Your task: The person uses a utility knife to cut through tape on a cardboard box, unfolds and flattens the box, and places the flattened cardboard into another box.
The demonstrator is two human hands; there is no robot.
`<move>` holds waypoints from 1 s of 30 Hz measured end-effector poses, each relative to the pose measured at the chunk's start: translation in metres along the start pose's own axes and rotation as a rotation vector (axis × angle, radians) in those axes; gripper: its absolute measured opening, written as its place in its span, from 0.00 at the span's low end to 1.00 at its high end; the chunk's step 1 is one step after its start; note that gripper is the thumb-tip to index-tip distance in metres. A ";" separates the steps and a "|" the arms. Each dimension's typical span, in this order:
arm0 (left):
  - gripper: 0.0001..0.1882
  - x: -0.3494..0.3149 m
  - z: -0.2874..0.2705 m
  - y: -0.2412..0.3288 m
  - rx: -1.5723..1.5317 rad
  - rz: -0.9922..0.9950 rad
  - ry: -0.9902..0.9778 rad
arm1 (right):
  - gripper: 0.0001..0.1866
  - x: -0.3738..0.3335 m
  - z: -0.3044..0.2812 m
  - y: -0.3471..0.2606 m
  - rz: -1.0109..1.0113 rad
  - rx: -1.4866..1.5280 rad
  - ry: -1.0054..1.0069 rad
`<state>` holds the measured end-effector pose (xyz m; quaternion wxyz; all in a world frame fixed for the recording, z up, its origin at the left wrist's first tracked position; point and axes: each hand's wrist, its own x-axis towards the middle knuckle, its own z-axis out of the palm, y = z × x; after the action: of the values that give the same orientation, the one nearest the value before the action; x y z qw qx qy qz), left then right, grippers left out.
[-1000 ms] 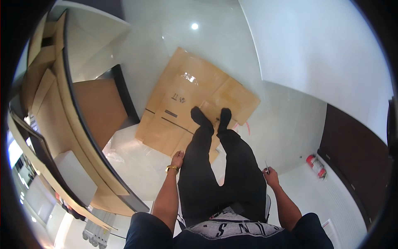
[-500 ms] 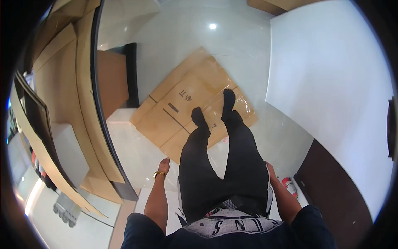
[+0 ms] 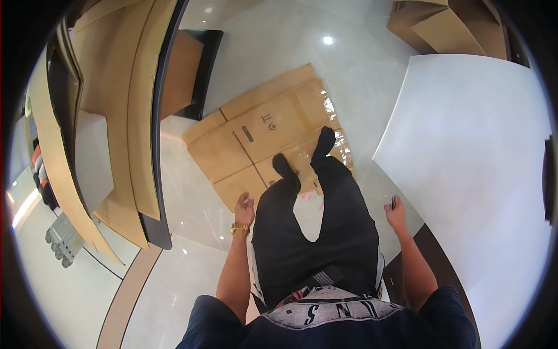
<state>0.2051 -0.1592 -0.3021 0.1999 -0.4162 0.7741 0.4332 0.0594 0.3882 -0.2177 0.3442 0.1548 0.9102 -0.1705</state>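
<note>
My left hand [image 3: 244,210], a gold watch [image 3: 239,228] on its wrist, hangs beside my left thigh. Its fingers look loosely apart, with nothing visible in them. Out to the right of my right thigh, my right hand [image 3: 396,214] is closed round a small black object [image 3: 393,202]; too little of it shows to tell its kind. Both of my feet, in black socks, stand on a flattened cardboard box [image 3: 232,168] lying on the floor.
A large white panel [image 3: 465,163] takes up the right side, with a dark brown panel [image 3: 433,262] below it. Cardboard sheets [image 3: 128,116] stand along the left behind a black edge [image 3: 156,145]. An open cardboard box [image 3: 447,26] is at the far right. The tiled floor [image 3: 279,41] is glossy.
My right hand has come out from beside my thigh, and the black object in it now shows. My left hand has risen slightly. The view has turned, bringing in the box at far right.
</note>
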 end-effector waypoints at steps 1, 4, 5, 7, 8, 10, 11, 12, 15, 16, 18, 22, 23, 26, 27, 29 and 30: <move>0.21 -0.002 -0.007 0.021 -0.081 0.022 0.059 | 0.28 0.014 -0.001 -0.017 -0.073 0.095 0.038; 0.20 -0.002 -0.001 0.082 -0.176 0.072 -0.135 | 0.30 0.026 -0.005 -0.095 -0.213 0.315 -0.016; 0.20 -0.012 0.005 0.106 -0.220 0.095 -0.229 | 0.30 0.015 0.000 -0.121 -0.226 0.393 -0.039; 0.20 -0.036 0.024 0.131 -0.312 0.099 -0.420 | 0.31 -0.024 0.003 -0.202 -0.179 0.395 -0.162; 0.21 -0.051 0.037 0.137 -0.366 0.114 -0.450 | 0.33 -0.034 0.020 -0.214 -0.297 0.354 -0.212; 0.26 -0.075 0.056 0.143 -0.592 -0.015 -0.668 | 0.32 -0.068 0.028 -0.263 -0.325 0.334 -0.356; 0.27 -0.088 0.050 0.165 -0.746 -0.142 -0.701 | 0.35 -0.078 0.043 -0.264 -0.306 0.453 -0.434; 0.28 -0.100 0.046 0.176 -0.900 -0.274 -0.718 | 0.34 -0.085 0.058 -0.262 -0.322 0.498 -0.449; 0.25 -0.122 0.059 0.165 -1.119 -0.394 -0.672 | 0.32 -0.094 0.083 -0.248 -0.334 0.586 -0.507; 0.24 -0.125 0.066 0.160 -1.166 -0.408 -0.623 | 0.32 -0.095 0.083 -0.245 -0.319 0.588 -0.520; 0.22 -0.135 0.085 0.149 -1.256 -0.435 -0.534 | 0.31 -0.100 0.079 -0.240 -0.326 0.554 -0.561; 0.22 -0.155 0.132 0.111 -1.346 -0.345 -0.267 | 0.36 -0.081 0.069 -0.215 -0.481 0.364 -0.704; 0.22 -0.163 0.138 0.104 -1.334 -0.326 -0.184 | 0.37 -0.069 0.067 -0.202 -0.525 0.318 -0.700; 0.24 -0.185 0.161 0.069 -1.207 -0.325 0.023 | 0.41 0.022 0.096 -0.134 -0.529 0.188 -0.641; 0.22 -0.193 0.167 0.073 -1.263 -0.414 0.111 | 0.43 0.067 0.117 -0.097 -0.443 0.155 -0.613; 0.21 -0.221 0.204 0.042 -1.329 -0.485 0.221 | 0.47 0.149 0.142 -0.048 -0.458 0.006 -0.499; 0.21 -0.233 0.224 0.029 -1.362 -0.531 0.276 | 0.49 0.185 0.150 -0.034 -0.445 -0.077 -0.443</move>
<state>0.3038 0.1459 -0.2531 -0.1033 -0.6715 0.2258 0.6981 -0.0006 0.3263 -0.4421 0.4939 -0.1022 0.8304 -0.2365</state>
